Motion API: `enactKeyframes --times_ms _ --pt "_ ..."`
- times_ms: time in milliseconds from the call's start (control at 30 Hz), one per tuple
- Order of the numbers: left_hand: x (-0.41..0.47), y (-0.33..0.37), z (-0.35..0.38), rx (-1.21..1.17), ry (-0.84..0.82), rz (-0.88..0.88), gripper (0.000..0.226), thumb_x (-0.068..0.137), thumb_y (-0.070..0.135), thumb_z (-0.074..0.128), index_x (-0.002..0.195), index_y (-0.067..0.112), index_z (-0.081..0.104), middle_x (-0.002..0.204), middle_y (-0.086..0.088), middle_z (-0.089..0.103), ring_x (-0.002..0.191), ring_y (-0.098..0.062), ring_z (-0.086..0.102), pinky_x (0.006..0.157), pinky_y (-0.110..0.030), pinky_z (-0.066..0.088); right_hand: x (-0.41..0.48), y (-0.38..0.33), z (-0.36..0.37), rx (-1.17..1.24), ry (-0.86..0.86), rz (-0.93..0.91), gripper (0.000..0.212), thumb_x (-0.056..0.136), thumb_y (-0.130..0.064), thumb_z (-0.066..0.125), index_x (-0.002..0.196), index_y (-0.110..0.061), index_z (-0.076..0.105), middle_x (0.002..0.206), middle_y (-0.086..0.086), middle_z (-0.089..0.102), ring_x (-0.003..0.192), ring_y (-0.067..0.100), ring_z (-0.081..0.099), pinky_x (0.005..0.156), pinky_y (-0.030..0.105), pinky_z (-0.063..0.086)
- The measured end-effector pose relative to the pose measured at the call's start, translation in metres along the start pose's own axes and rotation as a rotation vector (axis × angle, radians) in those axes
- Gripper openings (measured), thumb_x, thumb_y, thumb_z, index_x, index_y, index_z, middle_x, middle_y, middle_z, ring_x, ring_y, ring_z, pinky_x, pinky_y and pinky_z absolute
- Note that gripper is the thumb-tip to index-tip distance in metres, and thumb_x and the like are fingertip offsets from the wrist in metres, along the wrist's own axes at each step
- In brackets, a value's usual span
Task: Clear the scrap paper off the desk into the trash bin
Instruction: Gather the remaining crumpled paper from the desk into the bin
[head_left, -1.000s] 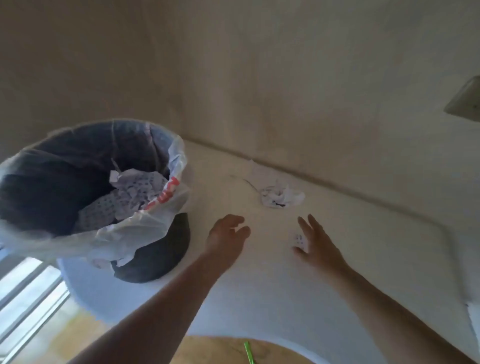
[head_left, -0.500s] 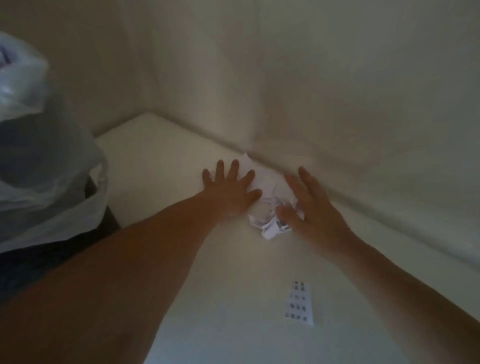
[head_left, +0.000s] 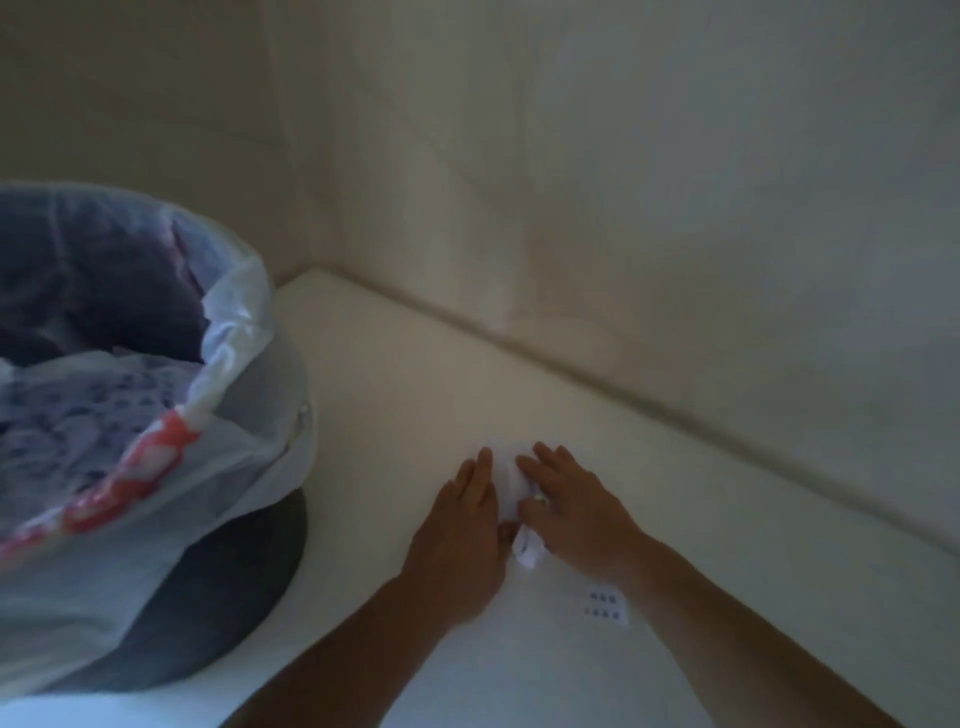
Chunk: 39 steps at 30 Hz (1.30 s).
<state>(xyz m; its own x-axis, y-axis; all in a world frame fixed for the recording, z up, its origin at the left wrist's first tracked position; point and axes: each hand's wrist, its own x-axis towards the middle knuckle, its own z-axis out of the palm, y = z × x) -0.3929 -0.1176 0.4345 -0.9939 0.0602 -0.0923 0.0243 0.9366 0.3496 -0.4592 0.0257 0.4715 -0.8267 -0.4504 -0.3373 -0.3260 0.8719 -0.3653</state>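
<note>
A crumpled white paper (head_left: 525, 552) lies on the white desk (head_left: 395, 395), pressed between my two hands. My left hand (head_left: 460, 525) rests palm down against its left side, thumb touching it. My right hand (head_left: 574, 506) lies over its right side with fingers stretched forward, hiding most of it. A small flat scrap (head_left: 605, 609) printed with dark dots sits just under my right wrist. The dark trash bin (head_left: 208, 597), lined with a white bag with a red band, stands on the desk at left and holds printed crumpled paper (head_left: 98, 410).
The desk sits in a corner, with cream walls (head_left: 623, 208) along its back and far left. The bin's bag rim (head_left: 244, 332) overhangs the desk close to my left forearm. Bare desk surface extends to the right of my hands.
Both hands have closed in from either side onto the crumpled paper and drawn it toward me. The view has swung left, bringing the bin's opening back into sight.
</note>
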Motion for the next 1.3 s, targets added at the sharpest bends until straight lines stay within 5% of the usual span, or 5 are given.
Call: enactKeyframes --times_ms 267,400,533,1100,1300 --pt "-0.09 -0.018 0.019 -0.189 -0.018 0.062 0.064 0.103 0.036 0.023 0.112 -0.01 0.067 0.128 -0.029 0.061 0.126 -0.042 0.052 0.098 -0.05 0.048 -0.074 -0.03 0.015 0.159 -0.095 -0.038 0.069 0.093 -0.047 0.049 0.152 -0.033 0.015 0.162 -0.012 0.0 0.148 0.008 -0.008 0.122 0.041 0.002" --pt "-0.092 -0.006 -0.016 -0.449 0.078 -0.011 0.079 0.087 0.06 0.015 0.151 0.015 0.029 0.163 -0.01 0.013 0.151 -0.027 0.006 0.115 -0.031 0.003 -0.073 -0.011 -0.013 0.414 0.161 0.148 0.056 0.099 -0.045 0.038 0.15 -0.029 0.024 0.161 -0.009 0.011 0.148 0.008 0.006 0.119 0.029 0.003" --pt "-0.096 0.003 -0.019 -0.347 0.04 0.073 0.078 0.08 0.077 0.006 0.149 0.044 -0.01 0.16 0.005 -0.027 0.145 -0.02 -0.025 0.113 -0.042 0.004 -0.095 0.003 0.005 0.628 0.26 0.357 0.054 0.1 -0.039 0.038 0.149 -0.018 0.03 0.16 0.003 0.023 0.146 0.015 0.022 0.121 0.031 0.012" --pt "-0.148 -0.038 -0.05 -0.198 -0.191 -0.086 0.121 0.052 0.084 -0.026 0.154 0.022 -0.006 0.161 0.003 -0.015 0.151 -0.022 -0.01 0.117 -0.034 -0.003 -0.077 -0.09 0.041 0.553 0.247 0.198 0.06 0.098 -0.045 0.041 0.152 -0.025 0.022 0.163 -0.001 0.011 0.148 0.012 0.013 0.12 0.031 0.012" --pt "-0.169 -0.031 -0.086 -0.638 0.061 -0.175 0.068 0.092 0.052 0.038 0.148 0.015 0.034 0.157 -0.005 0.034 0.145 -0.019 0.028 0.116 -0.027 0.021 -0.041 -0.082 0.034 0.57 -0.028 0.246 0.07 0.097 -0.054 0.033 0.153 -0.02 0.01 0.162 -0.001 0.011 0.149 0.019 0.009 0.121 0.041 0.008"
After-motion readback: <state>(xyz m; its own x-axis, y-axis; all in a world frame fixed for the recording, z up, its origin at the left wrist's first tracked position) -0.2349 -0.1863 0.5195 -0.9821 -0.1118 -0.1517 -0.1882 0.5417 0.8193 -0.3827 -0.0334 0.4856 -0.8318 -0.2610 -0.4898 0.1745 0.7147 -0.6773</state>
